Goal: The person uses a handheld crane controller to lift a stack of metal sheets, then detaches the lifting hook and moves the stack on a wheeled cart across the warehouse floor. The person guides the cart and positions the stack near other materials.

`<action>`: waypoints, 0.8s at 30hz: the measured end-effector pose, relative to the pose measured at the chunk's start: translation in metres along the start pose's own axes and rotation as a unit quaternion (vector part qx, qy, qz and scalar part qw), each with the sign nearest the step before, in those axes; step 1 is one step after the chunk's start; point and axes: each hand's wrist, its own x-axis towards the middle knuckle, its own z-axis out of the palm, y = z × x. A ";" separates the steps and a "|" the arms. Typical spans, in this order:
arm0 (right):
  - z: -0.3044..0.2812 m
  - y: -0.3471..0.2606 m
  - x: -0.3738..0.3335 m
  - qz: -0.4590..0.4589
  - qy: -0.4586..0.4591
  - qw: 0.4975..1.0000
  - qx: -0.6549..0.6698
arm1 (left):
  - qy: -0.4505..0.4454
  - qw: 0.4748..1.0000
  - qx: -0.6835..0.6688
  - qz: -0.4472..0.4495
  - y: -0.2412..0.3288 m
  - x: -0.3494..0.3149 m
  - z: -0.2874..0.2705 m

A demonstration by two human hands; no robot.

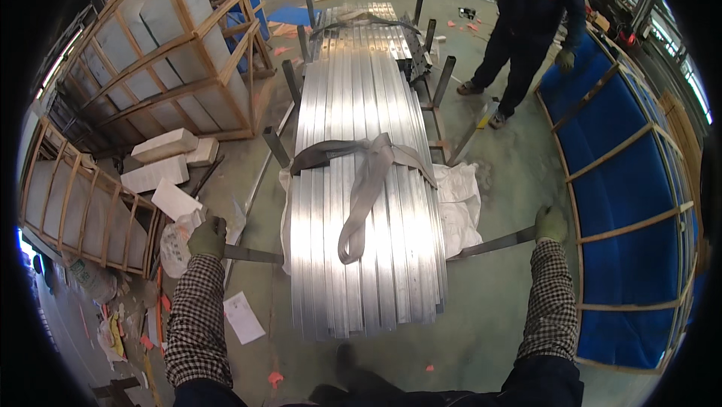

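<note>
My left hand point(207, 237), in a greenish work glove, is closed round the top of a grey metal post point(254, 254) left of a stack of long silvery metal profiles point(323, 257). On the other side, my right hand point(550, 224), gloved alike, grips the end of a matching post point(496, 244). Both arms are spread wide, with the near end of the stack between them. A grey-brown lifting strap point(368, 193) lies across the profiles, its loose loop hanging toward me. White sacking point(457, 204) shows beside and partly under the stack.
Further posts point(292, 82) line both sides of the stack. A co-worker point(523, 31) stands beyond it at the right. Wood-framed crates point(162, 61) and pale blocks point(162, 159) stand left; a blue panel in a wooden frame point(624, 174) stands right. Paper point(244, 318) and scraps litter the floor.
</note>
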 end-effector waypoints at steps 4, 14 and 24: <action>0.018 -0.060 0.054 0.006 0.003 0.999 0.044 | 0.017 1.000 0.011 0.017 0.035 0.064 -0.003; 0.023 -0.166 0.219 0.018 0.051 0.992 0.116 | 0.086 0.994 -0.003 0.067 0.132 0.210 -0.022; -0.009 -0.309 0.374 -0.033 0.060 0.993 0.097 | 0.061 0.998 0.011 0.019 0.225 0.385 -0.071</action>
